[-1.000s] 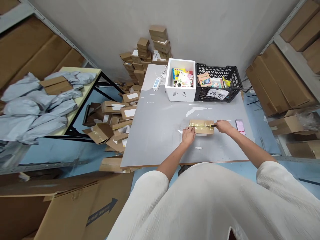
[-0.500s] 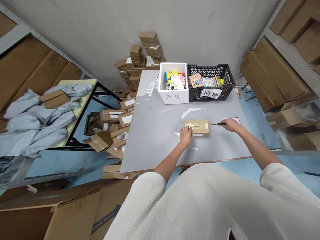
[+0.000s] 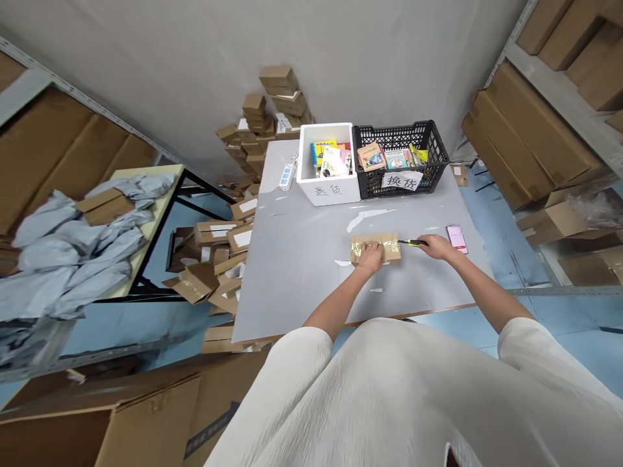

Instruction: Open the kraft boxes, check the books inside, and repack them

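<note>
A small cardboard box (image 3: 392, 245) with shiny tape along its top lies on the grey table (image 3: 287, 272). My left hand (image 3: 371, 257) holds it from the near side, its fingers bent over the taped top. In my right hand (image 3: 436, 246) is a black and yellow utility knife (image 3: 413, 242), gripped by its handle. The blade points left and its tip is at the right end of the box; whether it touches the cardboard I cannot tell. Just right of that hand lies a phone (image 3: 457, 239) with a lit screen.
At the table's back stand a white foam bin (image 3: 326, 193) and a black plastic crate (image 3: 433, 175), both holding books. A power strip (image 3: 287, 177) lies left of them. Cardboard boxes (image 3: 224, 230) crowd the left floor; grey bags (image 3: 68, 253) cover a side table.
My right hand has brought the knife left, up to the box's end. My left hand has slid farther onto the box top. The view has shifted slightly, showing more of the phone.
</note>
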The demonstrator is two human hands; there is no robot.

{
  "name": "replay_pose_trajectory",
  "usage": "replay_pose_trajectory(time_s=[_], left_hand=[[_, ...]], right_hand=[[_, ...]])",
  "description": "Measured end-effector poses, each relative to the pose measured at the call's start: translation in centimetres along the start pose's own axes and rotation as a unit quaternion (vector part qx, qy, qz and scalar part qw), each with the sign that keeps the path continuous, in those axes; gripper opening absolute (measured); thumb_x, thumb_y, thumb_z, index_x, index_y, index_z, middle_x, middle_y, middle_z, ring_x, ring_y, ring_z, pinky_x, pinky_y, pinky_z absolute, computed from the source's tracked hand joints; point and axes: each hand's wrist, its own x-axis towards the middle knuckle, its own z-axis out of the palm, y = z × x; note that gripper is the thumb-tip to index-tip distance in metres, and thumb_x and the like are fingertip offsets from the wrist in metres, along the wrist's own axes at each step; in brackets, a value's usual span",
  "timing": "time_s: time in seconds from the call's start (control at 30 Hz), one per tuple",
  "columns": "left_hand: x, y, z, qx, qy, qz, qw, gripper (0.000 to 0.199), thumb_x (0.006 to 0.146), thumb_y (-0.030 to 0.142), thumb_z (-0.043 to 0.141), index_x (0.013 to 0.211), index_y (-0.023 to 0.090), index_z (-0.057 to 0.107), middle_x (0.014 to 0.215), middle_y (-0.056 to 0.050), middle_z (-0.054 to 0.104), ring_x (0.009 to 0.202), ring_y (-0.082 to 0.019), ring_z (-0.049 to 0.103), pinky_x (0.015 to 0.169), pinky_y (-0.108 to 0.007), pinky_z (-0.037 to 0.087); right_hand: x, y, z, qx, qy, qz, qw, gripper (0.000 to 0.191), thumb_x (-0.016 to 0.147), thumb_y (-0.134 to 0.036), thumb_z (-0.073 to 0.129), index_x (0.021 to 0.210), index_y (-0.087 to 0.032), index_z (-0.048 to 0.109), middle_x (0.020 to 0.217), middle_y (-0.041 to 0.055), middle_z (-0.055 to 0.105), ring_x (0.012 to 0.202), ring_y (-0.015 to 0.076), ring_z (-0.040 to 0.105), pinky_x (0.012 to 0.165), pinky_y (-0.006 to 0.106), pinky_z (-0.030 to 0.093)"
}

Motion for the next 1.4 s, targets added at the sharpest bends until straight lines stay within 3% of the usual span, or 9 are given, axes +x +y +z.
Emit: replay_pose_trajectory(time_s=[0.2,0.47,0.63,0.8,0.87,0.97,1.17,1.4], left_hand=[[-0.9,0.2,0.4,0.002,0.023,0.004,1.000,0.043,0.099,0.030,0.072,0.141,0.026,0.062,0.138,-0.013,0.063,0.126,-0.031,0.065,0.133,-0.055,0.022],[-1.7,0.4,-0.2,0.024,0.003,-0.003,1.000,0.045,0.101,0.032,0.070,0.144,0.028,0.058,0.141,-0.012,0.061,0.128,-0.030,0.066,0.137,-0.056,0.017],[-2.0,0.8,-0.7,0.030,-0.001,-0.010,1.000,0.046,0.101,0.034,0.070,0.145,0.025,0.059,0.142,-0.014,0.061,0.128,-0.031,0.066,0.137,-0.055,0.014],[-2.2,0.9,-1.0,0.020,-0.004,-0.014,1.000,0.047,0.101,0.034,0.071,0.145,0.026,0.058,0.145,-0.013,0.060,0.125,-0.030,0.067,0.136,-0.053,0.018],[-2.1,0.9,-1.1,0.017,-0.003,-0.014,1.000,0.047,0.101,0.034,0.071,0.145,0.026,0.058,0.145,-0.013,0.060,0.125,-0.030,0.067,0.136,-0.052,0.019],[-2.1,0.8,-1.0,0.014,-0.002,-0.015,1.000,0.047,0.101,0.035,0.071,0.145,0.026,0.058,0.143,-0.013,0.061,0.124,-0.029,0.068,0.136,-0.051,0.020],[-2.0,0.6,-1.0,0.011,-0.009,-0.014,1.000,0.046,0.101,0.035,0.070,0.144,0.026,0.059,0.142,-0.013,0.060,0.121,-0.029,0.068,0.135,-0.052,0.020],[-1.9,0.7,-1.4,0.009,-0.022,-0.027,0.999,0.046,0.101,0.037,0.071,0.145,0.030,0.059,0.146,-0.012,0.059,0.120,-0.028,0.068,0.136,-0.057,0.017]], right_hand=[[1.4,-1.1,-0.9,-0.063,-0.025,-0.026,0.997,0.039,0.109,-0.034,0.047,0.131,-0.027,0.079,0.124,0.0111,0.081,0.108,0.0289,0.071,0.084,0.034,0.046],[3.9,-3.3,-0.9,-0.161,-0.046,-0.076,0.983,0.040,0.109,-0.025,0.043,0.132,-0.022,0.076,0.129,0.0160,0.078,0.112,0.0293,0.071,0.094,0.038,0.044],[5.7,-3.4,-0.7,-0.179,-0.055,-0.097,0.978,0.036,0.100,-0.017,0.052,0.125,-0.020,0.079,0.125,0.0196,0.078,0.114,0.0319,0.071,0.099,0.042,0.042],[6.1,0.0,-0.4,-0.056,-0.106,-0.032,0.992,0.023,0.098,-0.029,0.061,0.110,-0.026,0.080,0.111,0.0115,0.080,0.093,0.0264,0.071,0.079,0.034,0.045],[5.3,1.4,0.5,0.038,-0.131,-0.016,0.991,0.019,0.098,-0.037,0.063,0.101,-0.025,0.077,0.097,0.0078,0.078,0.082,0.0223,0.067,0.071,0.030,0.043],[3.6,2.6,2.6,0.182,-0.150,-0.011,0.972,0.030,0.097,-0.050,0.062,0.089,-0.023,0.071,0.080,0.0030,0.072,0.069,0.0170,0.059,0.064,0.027,0.042],[1.9,3.2,5.9,0.312,-0.122,0.000,0.942,0.040,0.092,-0.063,0.065,0.092,-0.023,0.068,0.079,0.0005,0.069,0.067,0.0155,0.057,0.059,0.025,0.043],[2.2,2.0,6.7,0.353,-0.091,0.001,0.931,0.037,0.090,-0.059,0.068,0.087,-0.022,0.068,0.076,0.0002,0.067,0.067,0.0153,0.057,0.059,0.025,0.044]])
